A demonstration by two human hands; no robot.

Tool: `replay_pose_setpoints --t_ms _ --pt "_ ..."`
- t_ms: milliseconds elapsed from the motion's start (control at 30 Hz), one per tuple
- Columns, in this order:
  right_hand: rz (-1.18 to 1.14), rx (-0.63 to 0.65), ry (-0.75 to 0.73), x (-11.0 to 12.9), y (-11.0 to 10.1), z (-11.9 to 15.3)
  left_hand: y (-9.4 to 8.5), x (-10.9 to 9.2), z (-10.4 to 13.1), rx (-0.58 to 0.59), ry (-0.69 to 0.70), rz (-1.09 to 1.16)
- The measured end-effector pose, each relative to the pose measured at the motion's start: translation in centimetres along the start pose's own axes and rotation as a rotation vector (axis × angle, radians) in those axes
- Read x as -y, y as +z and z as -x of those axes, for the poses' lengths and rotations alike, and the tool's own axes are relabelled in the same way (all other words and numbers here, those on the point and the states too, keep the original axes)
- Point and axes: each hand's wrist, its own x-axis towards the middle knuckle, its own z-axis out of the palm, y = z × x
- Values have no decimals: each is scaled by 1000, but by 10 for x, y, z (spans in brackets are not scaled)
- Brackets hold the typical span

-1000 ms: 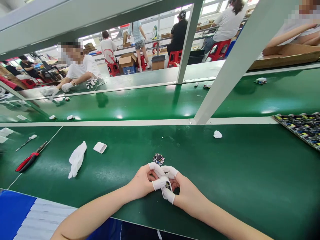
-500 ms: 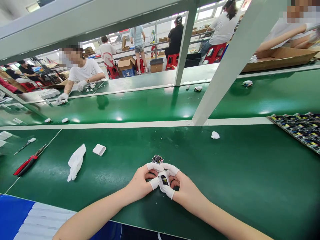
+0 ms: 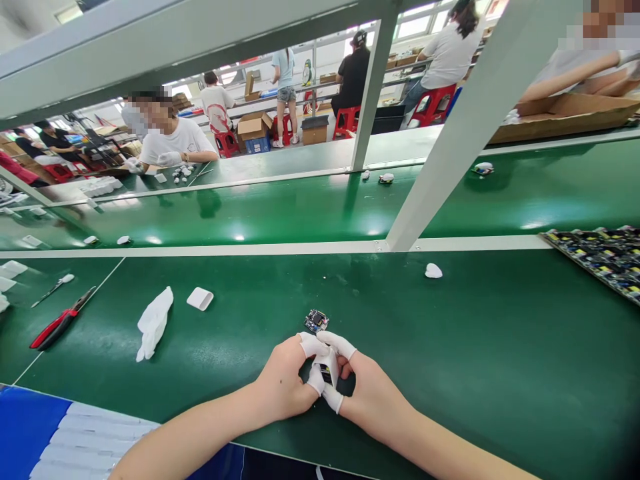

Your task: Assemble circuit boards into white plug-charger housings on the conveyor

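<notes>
Between both hands is a small white plastic casing (image 3: 332, 365) with a dark circuit board showing in its open end. My left hand (image 3: 290, 375) closes on its left side, thumb and forefinger in white finger cots. From the right, my right hand (image 3: 367, 377) grips the same casing, its thumb and forefinger covered alike. Just beyond the fingertips a loose circuit board (image 3: 317, 321) lies on the green bench (image 3: 480, 360). Another white casing (image 3: 200, 299) rests to the left, beside a crumpled white glove or cloth (image 3: 155, 324).
Red-handled pliers (image 3: 61, 321) and tweezers (image 3: 53, 291) lie at the left. A panel of circuit boards (image 3: 595, 260) is at the right. A white cap-like piece (image 3: 433, 271) sits near the slanted post (image 3: 440, 147). Beyond runs a green conveyor belt (image 3: 285, 210) carrying small parts; co-workers sit past it.
My fingers have shifted around the casing, and its open end shows less of the board inside. Parts on the belt have slid left. A co-worker's hand has drawn back from the belt.
</notes>
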Motion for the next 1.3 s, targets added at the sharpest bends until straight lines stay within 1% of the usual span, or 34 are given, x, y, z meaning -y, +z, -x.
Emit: replay_pose_setpoints --t_ms 67,167,233,367,433,500,600,667,733,800,867,933,1033,1100,1167,1233,1267,1300 --pt "-4 5 -6 1 0 0 -1 0 0 4 -3 17" --pt "-40 7 13 0 0 -1 -4 0 -3 20 -81 158" --pt "-45 7 27 -1 0 -1 -4 1 -5 30 -113 204" --pt "-34 8 27 2 0 -1 -4 0 -3 28 -43 67" --pt "-50 25 23 3 0 -1 -3 1 -3 26 -34 46" --pt "-73 36 30 2 -2 -1 -4 3 -6 33 -104 157" --pt "-184 32 71 -1 -5 -4 -6 7 -12 63 -237 466" --pt "-323 39 85 -3 -7 -7 -9 7 -14 85 -233 584" --pt "-460 44 65 -2 -10 -9 -11 5 -14 102 -153 530" --pt "-539 42 39 -1 -13 -11 -12 2 -12 96 -46 361" --pt "-549 29 28 1 -13 -13 -10 0 -9 64 53 188" --pt "-501 19 29 1 -11 -13 -7 3 -8 30 112 71" --pt "-382 4 6 -3 -7 -8 -3 9 -8 32 206 -48" --pt "-305 -17 -23 -7 -6 -4 -2 10 -8 13 275 -85" --pt "-248 -71 -68 -11 -6 -4 0 10 -7 -48 306 -88" --pt "-204 -140 -147 -9 -1 -16 4 11 -8 -114 300 -95" --pt "-167 -142 -206 -3 4 -26 7 14 -11 -141 296 -109" --pt "-140 -108 -260 6 13 -39 10 19 -16 -180 291 -138"
